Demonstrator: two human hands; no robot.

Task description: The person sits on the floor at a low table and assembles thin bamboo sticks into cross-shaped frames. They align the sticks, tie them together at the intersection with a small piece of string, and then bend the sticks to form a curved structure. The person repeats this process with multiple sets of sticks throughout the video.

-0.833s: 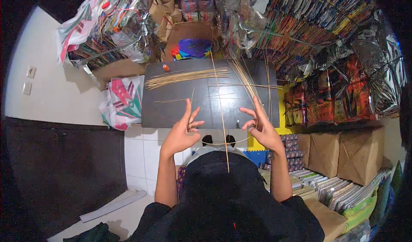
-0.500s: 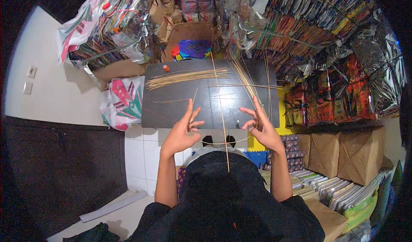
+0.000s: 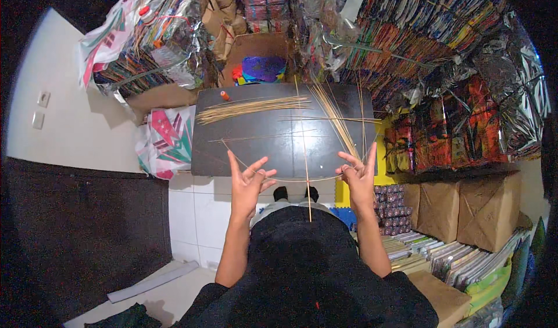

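Bamboo sticks (image 3: 302, 177), one bowed and one straight, cross over the near edge of the dark table (image 3: 261, 148). Left hand (image 3: 249, 182) pinches the bow's left part, other fingers spread; right hand (image 3: 359, 174) pinches its right end likewise. A stick bundle (image 3: 253, 108) lies farther back.

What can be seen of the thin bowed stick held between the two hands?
The bowed stick is a very thin, pale sliver, seemingly bamboo, bent into a shallow downward arc. The left hand pinches one end and the right hand the other, fingers splayed. It hangs above the near edge of the dark table. A long straight stick crosses it near its middle; whether the two are tied cannot be told.
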